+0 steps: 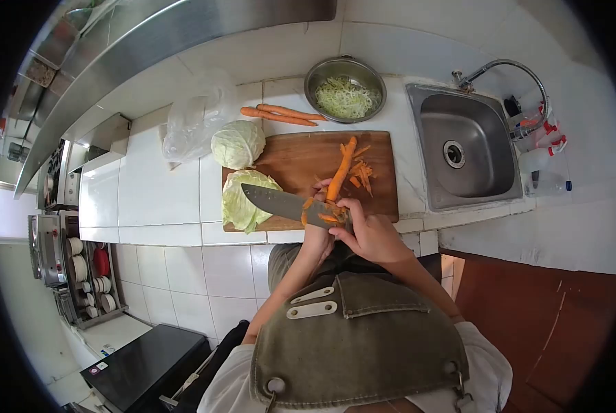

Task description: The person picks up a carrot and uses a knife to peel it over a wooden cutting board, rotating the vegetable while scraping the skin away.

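Left hand (319,227): closing round the near end of the carrot (342,168), sitting partly hidden under the blade.
Right hand (370,234): gripping the handle of the knife (287,204) with fingers shut, pointing the blade left across the carrot's near end.
Carrot: slanting over the board (301,155), aiming its far tip towards the bowl (309,82).
Peelings (363,175): lying on the board just right of the carrot.
Cabbage (238,143): sitting at the board's far left corner, touching it.
Half cabbage (242,199): lying under the knife tip.
Spare carrots (280,114): lying between cabbage and bowl.
Sink (490,165): sitting right of the board.

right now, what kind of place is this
Probably a kitchen, maybe commercial: tiled counter with steel sink, cutting board with a carrot and knife, steel bowl of shredded vegetable.
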Motion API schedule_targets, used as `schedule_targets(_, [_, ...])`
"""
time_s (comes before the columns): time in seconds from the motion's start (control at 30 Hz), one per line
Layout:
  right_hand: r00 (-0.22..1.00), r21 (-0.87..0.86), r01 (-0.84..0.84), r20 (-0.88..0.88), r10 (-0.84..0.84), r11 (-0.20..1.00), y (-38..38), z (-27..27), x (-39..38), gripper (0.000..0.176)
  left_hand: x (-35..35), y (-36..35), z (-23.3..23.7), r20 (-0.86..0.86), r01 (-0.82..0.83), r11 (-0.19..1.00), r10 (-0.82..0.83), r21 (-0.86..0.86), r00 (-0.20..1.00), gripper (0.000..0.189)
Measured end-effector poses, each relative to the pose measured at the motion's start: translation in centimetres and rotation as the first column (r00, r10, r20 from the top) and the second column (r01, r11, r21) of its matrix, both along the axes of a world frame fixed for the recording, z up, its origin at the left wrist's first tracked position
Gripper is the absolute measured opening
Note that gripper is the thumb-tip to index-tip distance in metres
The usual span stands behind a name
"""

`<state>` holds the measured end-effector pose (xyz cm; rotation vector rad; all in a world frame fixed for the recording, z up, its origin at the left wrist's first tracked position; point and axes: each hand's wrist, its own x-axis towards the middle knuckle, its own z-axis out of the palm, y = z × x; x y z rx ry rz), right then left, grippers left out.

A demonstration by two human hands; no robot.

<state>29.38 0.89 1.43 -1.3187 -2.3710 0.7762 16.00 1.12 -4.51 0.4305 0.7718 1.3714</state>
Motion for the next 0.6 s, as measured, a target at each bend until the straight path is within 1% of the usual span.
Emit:
schedule_targets(0.03, [1.000, 0.000, -0.003, -0.001, 0.003, 1.000, 0.0, -0.1, -0.1, 0.051, -0.1, -0.1, -0.3, 0.007, 0.010, 1.000, -0.010, -0.019, 1.000, 0.032])
schedule_targets(0.07, [0.999, 0.020, 0.001, -0.043, 0.000, 1.000, 0.0, -0.1, -0.2, 0.050, -0.2, -0.1, -0.4, 0.015, 0.023, 0.999, -0.022, -0.038, 1.000, 0.032])
schedule_targets(0.1, [0.997, 0.039, 0.007, -0.083, -0.003, 0.999, 0.1, -0.1, -0.2, 0.049, -0.1, -0.1, -0.3, 0.016, 0.024, 0.999, -0.024, -0.036, 1.000, 0.032])
schedule_targets(0.2, [0.992, 0.029, 0.043, -0.119, -0.039, 0.999, 0.2, -0.7, -0.3, 0.048, 0.2, -0.3, -0.1, 0.018, 0.018, 1.000, -0.017, -0.020, 1.000, 0.031])
schedule_targets(0.23, [0.992, 0.029, 0.044, -0.119, -0.040, 0.999, 0.4, -0.9, -0.2, 0.048, 0.4, -0.1, 0.0, -0.020, -0.003, 0.999, 0.002, -0.040, 1.000, 0.030])
schedule_targets(0.27, [0.978, -0.011, 0.064, -0.197, -0.065, 0.998, 0.5, -1.0, -0.1, 0.050, 0.4, 0.0, 0.1, -0.060, -0.024, 0.998, 0.020, -0.059, 0.998, 0.030])
schedule_targets(0.3, [0.957, -0.053, 0.079, -0.274, -0.091, 0.995, 0.6, -1.0, 0.1, 0.051, 0.3, 0.0, 0.4, -0.062, -0.025, 0.998, 0.021, -0.060, 0.998, 0.030])
schedule_targets(0.33, [0.957, -0.052, 0.079, -0.276, -0.090, 0.996, 0.6, -0.9, 0.3, 0.051, 0.0, 0.1, 0.7, -0.076, -0.005, 0.997, -0.001, -0.079, 0.997, 0.030])
schedule_targets(0.4, [0.985, -0.049, 0.010, -0.173, -0.018, 0.999, 0.6, -0.1, 0.9, 0.058, -0.3, 0.1, 0.8, -0.088, 0.017, 0.995, -0.026, -0.097, 0.996, 0.030])
schedule_targets(0.43, [0.985, -0.050, 0.011, -0.171, -0.020, 0.999, 0.5, 0.0, 0.9, 0.058, -0.3, 0.0, 0.4, -0.082, 0.002, 0.999, -0.006, -0.046, 0.997, 0.030])
schedule_targets(0.47, [0.984, -0.045, -0.025, -0.177, 0.017, 0.999, 0.3, 0.1, 0.9, 0.061, -0.4, -0.1, 0.0, -0.076, -0.011, 1.000, 0.012, 0.005, 0.997, 0.030])
schedule_targets(0.5, [0.982, -0.039, -0.061, -0.183, 0.053, 0.997, 0.1, 0.2, 0.9, 0.063, -0.5, -0.1, -0.2, -0.074, -0.008, 1.000, 0.008, 0.003, 0.997, 0.030])
schedule_targets(0.53, [0.982, -0.041, -0.058, -0.183, 0.049, 0.997, 0.1, 0.5, 0.9, 0.063, -0.6, -0.1, -0.5, -0.083, 0.004, 1.000, -0.003, 0.010, 0.997, 0.029])
schedule_targets(0.6, [0.995, -0.099, -0.057, -0.092, 0.048, 0.993, 0.2, 0.9, 0.9, 0.067, -0.6, -0.1, -0.5, -0.094, 0.017, 1.000, -0.015, 0.016, 0.995, 0.029])
